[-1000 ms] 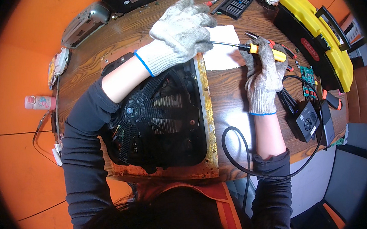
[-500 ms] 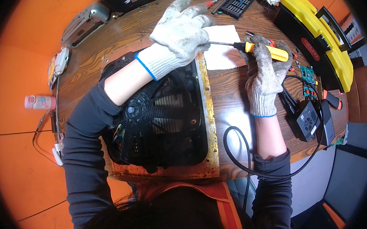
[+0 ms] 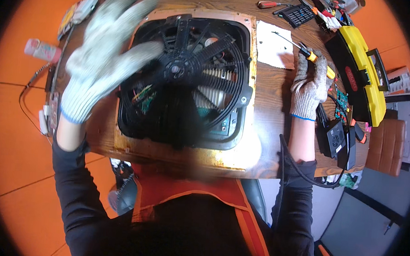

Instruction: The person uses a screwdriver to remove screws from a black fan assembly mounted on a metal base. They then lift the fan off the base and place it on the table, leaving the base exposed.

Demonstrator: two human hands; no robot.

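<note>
Bottle first, a pink-and-white one at the far left, and now in comes the left hand in a white knitted glove with a blue-edged cuff! It is blurred, fingers spread, nothing in its grip, and its thumb overlaps the rim of the big round black plastic fan; whether they touch, nobody can tell from here. The risk on this side: loose knit could snag on those narrow ribs if the thumb dips between them.

Centre stage, the fan sits in a rust-stained metal panel on the brown wooden table, a dark blur hiding its lower blades. Poor sight there could send a tool astray into the finned silver metal part behind.

Across to a white sheet of paper, just right of the panel, and over it points the thin shaft of a yellow-handled screwdriver. The right hand, gloved in grubby knit, closes around that handle, well apart from its partner. A loose hold could let it slip through the fabric; an elbow swing could catch the looping black cable and drag the black boxy device beside it.
</note>
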